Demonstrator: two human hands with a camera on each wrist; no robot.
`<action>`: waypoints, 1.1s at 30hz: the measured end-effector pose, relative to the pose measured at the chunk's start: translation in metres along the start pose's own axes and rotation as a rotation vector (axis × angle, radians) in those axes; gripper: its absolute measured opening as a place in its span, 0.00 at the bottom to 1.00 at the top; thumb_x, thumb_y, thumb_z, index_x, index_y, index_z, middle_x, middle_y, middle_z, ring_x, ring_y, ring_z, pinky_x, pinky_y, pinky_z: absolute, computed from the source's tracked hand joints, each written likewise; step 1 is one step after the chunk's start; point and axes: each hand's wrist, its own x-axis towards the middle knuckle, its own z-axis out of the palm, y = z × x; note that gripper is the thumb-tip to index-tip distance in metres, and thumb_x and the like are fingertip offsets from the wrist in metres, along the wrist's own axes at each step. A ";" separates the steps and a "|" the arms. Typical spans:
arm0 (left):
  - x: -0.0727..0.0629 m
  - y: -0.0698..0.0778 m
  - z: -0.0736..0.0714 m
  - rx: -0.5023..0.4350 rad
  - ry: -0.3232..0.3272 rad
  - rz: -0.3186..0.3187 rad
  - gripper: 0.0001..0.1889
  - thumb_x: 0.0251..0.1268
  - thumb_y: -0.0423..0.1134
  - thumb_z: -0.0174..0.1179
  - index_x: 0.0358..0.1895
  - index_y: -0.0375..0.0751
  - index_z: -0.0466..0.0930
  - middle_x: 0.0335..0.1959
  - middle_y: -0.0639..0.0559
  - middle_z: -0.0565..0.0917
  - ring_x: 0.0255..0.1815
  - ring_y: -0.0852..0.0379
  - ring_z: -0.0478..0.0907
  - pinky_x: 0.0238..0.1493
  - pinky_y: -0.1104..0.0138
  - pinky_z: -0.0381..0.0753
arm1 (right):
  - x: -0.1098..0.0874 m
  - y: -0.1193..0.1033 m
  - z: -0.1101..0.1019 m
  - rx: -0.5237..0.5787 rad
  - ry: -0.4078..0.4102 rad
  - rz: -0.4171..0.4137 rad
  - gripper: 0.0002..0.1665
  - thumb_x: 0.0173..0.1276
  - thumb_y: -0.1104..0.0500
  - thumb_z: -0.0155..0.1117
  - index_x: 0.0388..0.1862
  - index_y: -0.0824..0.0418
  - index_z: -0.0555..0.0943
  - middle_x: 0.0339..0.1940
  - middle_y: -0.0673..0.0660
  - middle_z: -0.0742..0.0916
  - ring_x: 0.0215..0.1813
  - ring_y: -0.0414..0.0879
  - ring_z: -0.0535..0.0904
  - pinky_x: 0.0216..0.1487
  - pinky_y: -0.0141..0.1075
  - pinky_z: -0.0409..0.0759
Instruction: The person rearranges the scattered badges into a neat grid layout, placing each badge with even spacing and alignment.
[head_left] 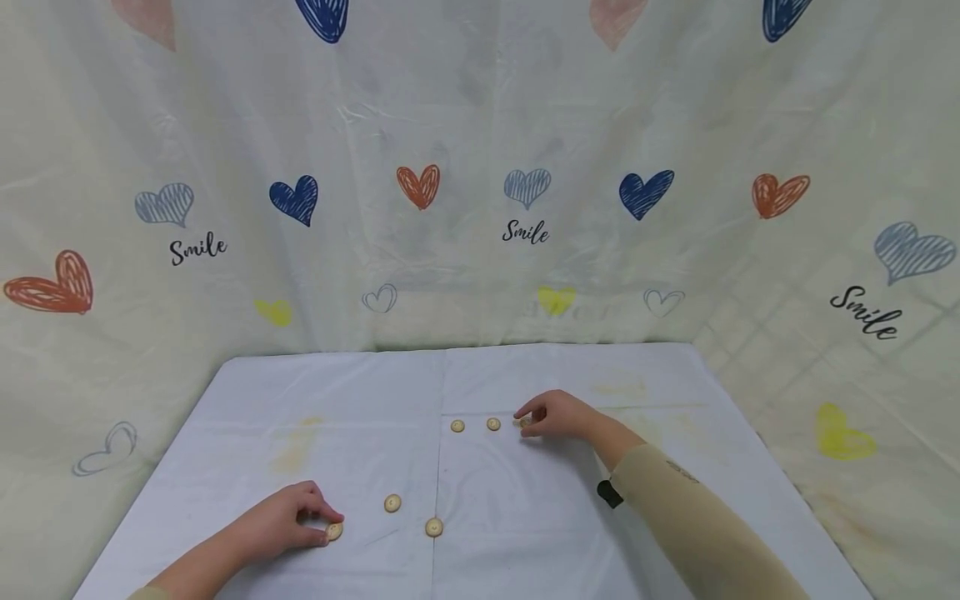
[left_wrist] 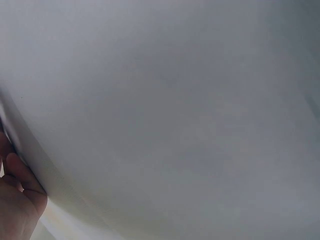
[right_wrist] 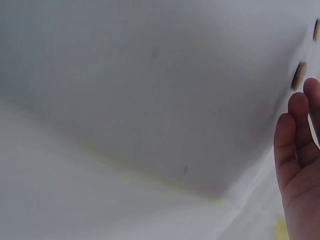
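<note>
In the head view, my left hand (head_left: pixel 288 521) pinches a round, light wooden button (head_left: pixel 334 531) between thumb and fingers at the front left of the white table. My right hand (head_left: pixel 561 415) reaches farther back and has its thumb and forefinger around another wooden button (head_left: pixel 526 422), partly covered by the fingertips. To its left lie two more buttons, a near one (head_left: pixel 492 424) and a farther one (head_left: pixel 457 426), roughly in line with it. The left wrist view catches part of the left hand (left_wrist: pixel 22 200); its button is hidden there. Extended fingers of the right hand (right_wrist: pixel 300 160) show in the right wrist view.
Two other wooden buttons lie right of the left hand, one upper (head_left: pixel 392 503) and one lower (head_left: pixel 433 527). The white tablecloth (head_left: pixel 360 433) has creases and faint yellow stains. Behind the table hangs a heart-printed curtain (head_left: pixel 465 267). A black band (head_left: pixel 610 494) sits at the right cuff.
</note>
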 end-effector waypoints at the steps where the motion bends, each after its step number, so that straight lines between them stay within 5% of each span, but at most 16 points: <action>1: 0.000 0.000 0.000 -0.001 0.000 -0.002 0.12 0.55 0.45 0.73 0.44 0.54 0.90 0.36 0.61 0.78 0.37 0.66 0.72 0.38 0.69 0.70 | 0.000 -0.002 0.002 0.008 -0.015 -0.015 0.16 0.59 0.50 0.76 0.48 0.45 0.88 0.29 0.47 0.83 0.32 0.42 0.75 0.37 0.36 0.74; 23: 0.001 -0.002 0.001 -0.001 -0.003 -0.015 0.12 0.54 0.46 0.74 0.44 0.55 0.90 0.36 0.61 0.78 0.37 0.65 0.71 0.38 0.70 0.70 | -0.013 -0.100 0.059 0.001 -0.227 -0.323 0.18 0.59 0.51 0.77 0.49 0.44 0.89 0.25 0.41 0.83 0.29 0.34 0.75 0.34 0.29 0.75; 33: -0.001 0.002 0.000 -0.036 -0.009 -0.013 0.12 0.55 0.45 0.73 0.44 0.54 0.90 0.36 0.58 0.77 0.36 0.65 0.71 0.38 0.69 0.70 | -0.019 -0.121 0.085 -0.163 -0.314 -0.445 0.16 0.59 0.49 0.76 0.48 0.40 0.89 0.24 0.37 0.81 0.29 0.30 0.73 0.35 0.25 0.73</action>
